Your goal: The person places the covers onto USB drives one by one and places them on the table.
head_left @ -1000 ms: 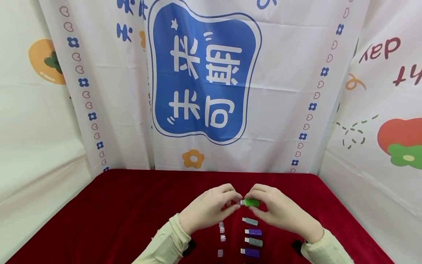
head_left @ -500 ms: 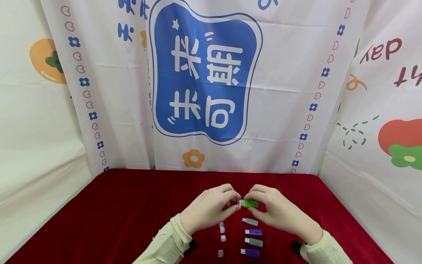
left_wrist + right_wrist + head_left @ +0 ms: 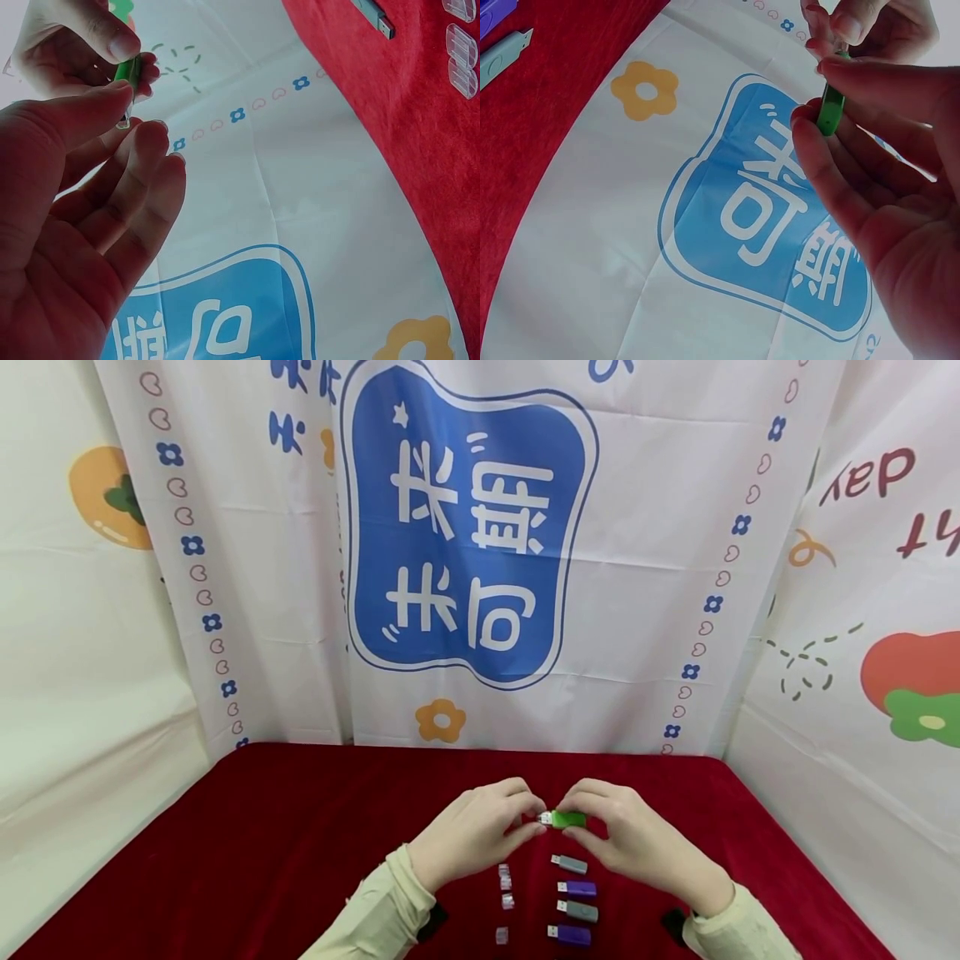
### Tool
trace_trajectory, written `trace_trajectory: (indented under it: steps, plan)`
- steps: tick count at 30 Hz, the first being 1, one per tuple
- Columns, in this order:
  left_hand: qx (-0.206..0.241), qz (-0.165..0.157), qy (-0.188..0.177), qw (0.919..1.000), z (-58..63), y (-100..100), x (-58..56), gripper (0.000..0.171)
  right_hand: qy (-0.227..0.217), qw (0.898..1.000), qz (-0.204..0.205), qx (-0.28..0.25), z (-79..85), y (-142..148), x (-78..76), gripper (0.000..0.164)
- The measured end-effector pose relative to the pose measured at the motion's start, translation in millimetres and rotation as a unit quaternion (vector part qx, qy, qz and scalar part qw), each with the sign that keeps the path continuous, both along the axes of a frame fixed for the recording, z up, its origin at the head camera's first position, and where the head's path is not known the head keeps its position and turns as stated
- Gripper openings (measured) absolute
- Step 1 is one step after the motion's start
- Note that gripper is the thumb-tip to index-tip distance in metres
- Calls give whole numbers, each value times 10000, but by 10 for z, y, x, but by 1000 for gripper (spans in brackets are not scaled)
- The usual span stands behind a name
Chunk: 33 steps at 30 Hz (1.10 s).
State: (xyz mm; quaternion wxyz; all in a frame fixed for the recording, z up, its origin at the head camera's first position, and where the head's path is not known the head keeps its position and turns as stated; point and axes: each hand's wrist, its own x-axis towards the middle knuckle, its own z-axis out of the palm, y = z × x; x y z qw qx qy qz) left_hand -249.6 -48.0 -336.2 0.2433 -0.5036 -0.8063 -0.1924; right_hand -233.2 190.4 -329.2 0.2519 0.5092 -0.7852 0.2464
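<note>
My right hand [image 3: 626, 831] pinches a green USB stick [image 3: 569, 820] by its body, its metal plug pointing left. Between the thumb and fingers of my left hand [image 3: 480, 831] is a small clear cap [image 3: 124, 123], which sits over the plug end; how far it is on I cannot tell. Both hands meet above the cloth, fingertips close together. In the right wrist view the green stick [image 3: 830, 111] shows between thumb and fingers, while the cap end is mostly hidden by the fingers.
On the red cloth [image 3: 300, 852], a column of grey and purple USB sticks [image 3: 576, 887] lies below my right hand. Several clear caps [image 3: 507, 901] lie in a column to their left. White printed curtains [image 3: 637, 610] stand behind and at both sides.
The green USB stick has shifted slightly left toward my left hand, and its plug has gone into the clear cap. The sticks and caps on the cloth stay put.
</note>
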Motion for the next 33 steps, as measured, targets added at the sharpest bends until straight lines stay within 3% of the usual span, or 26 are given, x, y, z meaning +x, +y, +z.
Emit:
trace_trajectory:
  steps: [18, 21, 22, 33]
  plan:
    - [-138, -274, -5, 9995, 19, 24, -12, 13, 217, 9997, 61, -60, -22, -6, 31, 29]
    - [-147, -308, 95, 9994, 10, 37, -19, 13, 277, 9996, 34, -77, -19, -15, 45, 30]
    - [-155, -318, 129, 9993, 5, 42, -21, 13, 338, 9994, 47, -84, -19, -19, 50, 39]
    - [-166, -295, 492, 9982, -41, 58, -27, 16, 598, 9982, -19, -97, -23, -50, 63, 35]
